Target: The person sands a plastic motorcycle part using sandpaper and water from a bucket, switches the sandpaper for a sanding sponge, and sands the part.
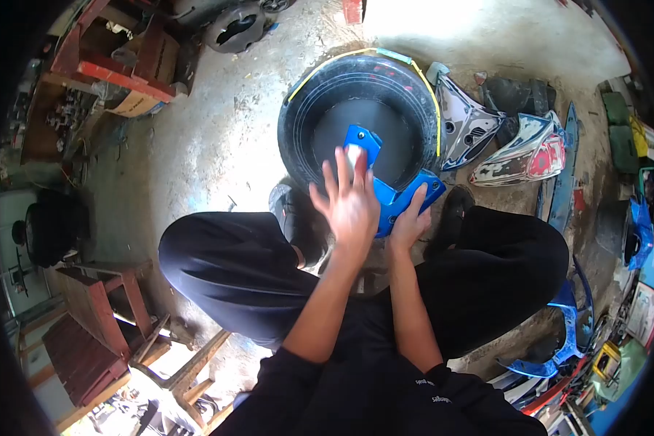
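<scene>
A glossy blue plastic panel [389, 195] with screw holes is held tilted over the near rim of a black round tub [292, 138]. My right hand [410, 220] grips the panel along its right part, thumb on top. My left hand [350, 207] lies over the panel's left part, its fingers stretched out and spread. A small white patch [353, 154] shows by those fingertips, partly hidden by them; I cannot tell what it is. Dark liquid seems to fill the tub's bottom below the panel.
A yellow strip [437, 120] runs along the tub's rim. To the right lie a grey fairing piece [466, 120] and a white, red and blue fairing [525, 156]. A blue frame-like part [563, 341] rests at lower right. Wooden frames [112, 309] stand at left.
</scene>
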Available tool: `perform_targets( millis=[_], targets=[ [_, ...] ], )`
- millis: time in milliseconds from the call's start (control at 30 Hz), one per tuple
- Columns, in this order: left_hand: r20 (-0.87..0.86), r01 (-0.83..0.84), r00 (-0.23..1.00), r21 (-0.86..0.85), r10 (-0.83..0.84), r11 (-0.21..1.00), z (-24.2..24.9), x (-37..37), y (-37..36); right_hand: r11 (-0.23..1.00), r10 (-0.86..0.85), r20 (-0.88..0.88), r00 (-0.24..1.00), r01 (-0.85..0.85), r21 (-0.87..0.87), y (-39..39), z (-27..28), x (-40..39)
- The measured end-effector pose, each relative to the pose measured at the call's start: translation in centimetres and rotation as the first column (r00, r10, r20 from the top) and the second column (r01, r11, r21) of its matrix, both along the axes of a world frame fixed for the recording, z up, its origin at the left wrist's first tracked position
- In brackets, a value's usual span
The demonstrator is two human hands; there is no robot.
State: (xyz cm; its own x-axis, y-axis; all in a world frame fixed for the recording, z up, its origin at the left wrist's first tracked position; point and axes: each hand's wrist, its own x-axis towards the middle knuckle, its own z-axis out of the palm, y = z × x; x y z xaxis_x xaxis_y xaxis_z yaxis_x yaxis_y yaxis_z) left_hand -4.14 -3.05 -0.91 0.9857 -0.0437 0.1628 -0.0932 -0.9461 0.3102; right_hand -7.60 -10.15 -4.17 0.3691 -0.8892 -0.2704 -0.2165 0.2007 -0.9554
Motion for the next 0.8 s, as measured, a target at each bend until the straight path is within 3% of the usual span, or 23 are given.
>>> perform_targets(
  millis=[67, 133, 167, 233, 267, 400, 500, 567, 800],
  targets=[
    [-0.023, -0.011, 1.0, -0.055, 0.01, 0.998, -0.3, 3.6, -0.5, 0.997, 0.014, 0.061, 0.998, -0.018, 0.077, -0.1, 0.1, -0.1],
    [-0.253, -0.048, 0.967, -0.256, -0.019, 0.965, -0.2, 6.2, -0.6, 0.997, 0.01, 0.084, 0.996, -0.016, 0.074, 0.0, 0.1, -0.1],
    [-0.245, -0.056, 0.97, -0.26, -0.01, 0.964, -0.1, 5.8, -0.4, 0.997, -0.005, 0.104, 0.995, -0.003, 0.078, 0.1, 0.1, 0.1],
    [0.023, 0.043, 0.999, -0.022, -0.043, 0.999, -0.2, 3.0, 0.6, 0.997, -0.006, 0.115, 0.993, -0.004, 0.081, 0.0, -0.1, 0.1],
    [0.048, 0.019, 0.999, 0.038, -0.02, 0.999, 0.0, 1.2, 0.9, 0.996, -0.017, 0.113, 0.993, 0.007, 0.085, 0.1, -0.3, 0.1],
    [0.02, 0.034, 0.999, 0.032, -0.035, 0.999, 1.0, -3.9, 1.9, 0.996, -0.017, 0.056, 0.998, 0.011, 0.094, 0.1, 0.2, 0.1],
    [0.03, 0.004, 1.0, 0.028, -0.005, 1.0, 0.7, -0.7, 1.3, 0.999, -0.003, 0.04, 0.999, 0.001, 0.05, 0.3, 0.1, 0.1],
    [0.067, -0.016, 0.998, 0.018, 0.015, 1.0, -0.7, 2.0, 0.8, 0.994, -0.036, 0.137, 0.99, 0.021, 0.105, 0.3, -0.1, 0.1],
    [0.032, 0.028, 0.999, -0.213, -0.022, 0.977, -0.3, -0.1, 1.7, 0.999, 0.01, 0.079, 0.997, -0.013, 0.031, 0.2, 0.8, -0.1]
  ],
)
